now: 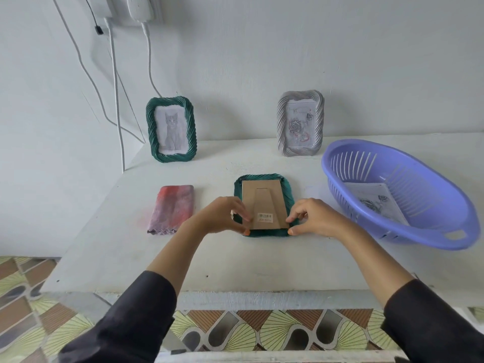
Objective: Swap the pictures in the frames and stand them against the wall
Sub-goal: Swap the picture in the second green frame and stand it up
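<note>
A green frame point(263, 179) lies face down in the middle of the white table point(235, 263), its brown cardboard back point(264, 203) with a barcode sticker facing up. My left hand point(222, 216) pinches the back's lower left corner. My right hand point(311, 218) pinches its lower right corner. A second green frame point(171, 129) with a cat picture stands against the wall at the back left. A grey frame point(300, 123) with a rose picture stands against the wall at the back right. A loose rose picture point(377, 203) lies in the purple basket point(392, 231).
A folded pink-red cloth point(172, 209) lies left of the face-down frame. The purple basket takes up the table's right side. White cables point(115, 100) hang down the wall at the back left. Patterned floor shows below the table's front edge.
</note>
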